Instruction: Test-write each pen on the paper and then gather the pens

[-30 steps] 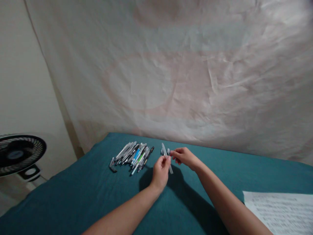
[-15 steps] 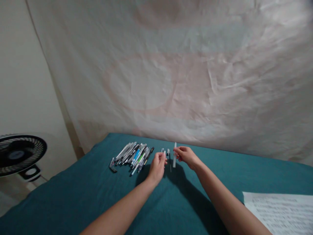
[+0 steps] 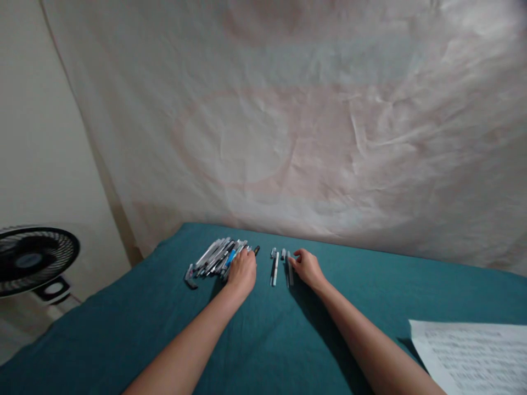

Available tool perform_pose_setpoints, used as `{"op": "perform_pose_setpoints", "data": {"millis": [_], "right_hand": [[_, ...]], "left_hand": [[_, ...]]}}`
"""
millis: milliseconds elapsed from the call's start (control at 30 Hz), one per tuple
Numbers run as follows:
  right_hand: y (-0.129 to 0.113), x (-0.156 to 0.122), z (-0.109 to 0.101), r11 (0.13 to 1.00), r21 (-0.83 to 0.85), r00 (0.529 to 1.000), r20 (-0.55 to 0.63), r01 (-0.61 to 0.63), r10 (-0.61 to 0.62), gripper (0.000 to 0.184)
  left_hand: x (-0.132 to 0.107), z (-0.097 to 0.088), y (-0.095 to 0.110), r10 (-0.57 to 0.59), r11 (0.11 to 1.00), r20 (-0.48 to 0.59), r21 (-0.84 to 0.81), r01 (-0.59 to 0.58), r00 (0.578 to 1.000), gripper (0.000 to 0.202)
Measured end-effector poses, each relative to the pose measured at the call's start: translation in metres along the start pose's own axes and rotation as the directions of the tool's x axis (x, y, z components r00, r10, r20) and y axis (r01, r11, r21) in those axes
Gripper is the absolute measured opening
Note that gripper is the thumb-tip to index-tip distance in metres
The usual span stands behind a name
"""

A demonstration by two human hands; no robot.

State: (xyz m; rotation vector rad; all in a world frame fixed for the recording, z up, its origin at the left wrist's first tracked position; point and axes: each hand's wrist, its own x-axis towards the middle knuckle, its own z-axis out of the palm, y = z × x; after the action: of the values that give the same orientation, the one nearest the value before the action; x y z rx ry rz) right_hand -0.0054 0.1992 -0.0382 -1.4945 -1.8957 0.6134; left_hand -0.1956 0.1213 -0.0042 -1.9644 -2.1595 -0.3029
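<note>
My left hand (image 3: 242, 271) is over the right side of a pile of pens (image 3: 214, 257), its fingers curled down and closed on a pen that the hand mostly hides. Beside a clear pen barrel (image 3: 290, 274) lying on the cloth is my right hand (image 3: 307, 269), with thumb and index finger slightly apart at the barrel's upper part. A thin dark refill lies close along that barrel. Left of it, a white and dark pen piece (image 3: 274, 270) lies lengthwise. Two small clear caps, a left one (image 3: 273, 253) and a right one (image 3: 283, 254), sit above these pieces.
A dark teal cloth (image 3: 164, 329) covers the table. A printed sheet of paper (image 3: 473, 351) lies at the right front. A black fan (image 3: 37, 260) stands off the left edge. A pale hanging sheet (image 3: 263, 137) forms the backdrop behind the table.
My right hand has lowered the upright clear barrel onto the cloth and loosened its fingers. My left hand has moved left, from the loose pen pieces onto the pile, leaving a pen piece lying in view.
</note>
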Motion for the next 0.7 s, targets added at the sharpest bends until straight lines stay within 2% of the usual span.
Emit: {"op": "perform_pose_setpoints", "data": {"millis": [267,700], "right_hand": [[-0.004,-0.007,-0.001,0.996,-0.08,0.999,0.0,0.05,-0.05,0.021],[-0.004,-0.011,-0.001,0.994,-0.044,0.995,0.022,0.096,-0.095,0.017]], "left_hand": [[0.0,-0.003,0.0,-0.033,0.999,0.027,0.028,0.032,0.999,0.019],[-0.001,-0.007,0.001,-0.034,0.999,0.058,-0.017,0.035,0.998,0.019]]}}
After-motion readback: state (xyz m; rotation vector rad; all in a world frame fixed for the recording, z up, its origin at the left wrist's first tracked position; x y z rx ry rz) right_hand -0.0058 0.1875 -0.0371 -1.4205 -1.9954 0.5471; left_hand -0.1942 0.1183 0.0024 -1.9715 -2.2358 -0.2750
